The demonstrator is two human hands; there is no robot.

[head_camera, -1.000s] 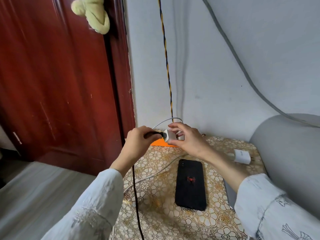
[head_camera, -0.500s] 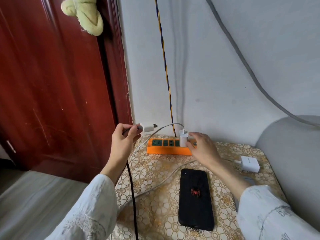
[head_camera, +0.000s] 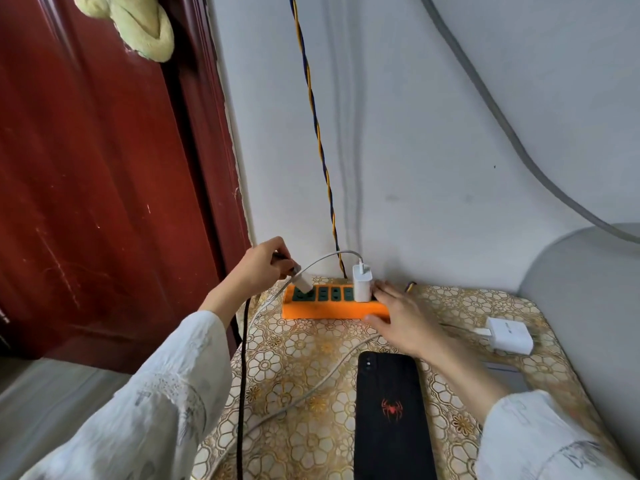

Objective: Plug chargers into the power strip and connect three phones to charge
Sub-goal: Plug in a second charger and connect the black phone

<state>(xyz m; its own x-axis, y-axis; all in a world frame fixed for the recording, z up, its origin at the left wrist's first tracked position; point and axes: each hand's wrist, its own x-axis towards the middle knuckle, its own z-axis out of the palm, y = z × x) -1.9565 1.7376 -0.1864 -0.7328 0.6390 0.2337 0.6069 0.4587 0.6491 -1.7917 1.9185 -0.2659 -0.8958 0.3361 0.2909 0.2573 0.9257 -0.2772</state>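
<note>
Left hand is gripping a small white charger plug, pressing it at the orange plastic power strip's leftmost socket; right hand, fingers flat, is bracing the strip's right end on the floral-covered worktop.

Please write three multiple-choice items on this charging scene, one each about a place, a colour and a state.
1. Where does the upright white charger stand?
A. in the power strip
B. on the black phone
C. on the grey cushion

2. What colour is the power strip's body?
A. blue
B. orange
C. white

3. What is the left hand doing?
A. lying flat on the table
B. lifting the phone
C. holding a plug at the strip's left end

Answers: 1 A, it stands in a socket near the right hand; 2 B, its sides are orange; 3 C, the fingers grip the plug over the leftmost socket.
</note>
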